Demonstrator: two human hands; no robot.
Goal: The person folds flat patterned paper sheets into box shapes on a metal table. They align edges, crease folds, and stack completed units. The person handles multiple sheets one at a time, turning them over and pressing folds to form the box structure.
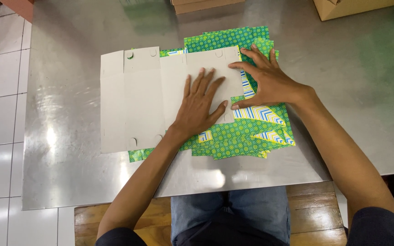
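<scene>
A flat, unfolded box blank lies grey side up on top of a stack of green patterned box blanks with blue and yellow chevron flaps. My left hand presses flat on the right half of the grey blank, fingers spread. To its right, my right hand rests with fingers spread at the blank's right edge, thumb and fingertips touching that edge and the green stack below it. Neither hand grips anything.
All of this sits on a shiny metal table. Brown cardboard boxes stand at the far edge, one at the top middle and one at the top right. A wooden bench is under me, with white floor tiles to the left.
</scene>
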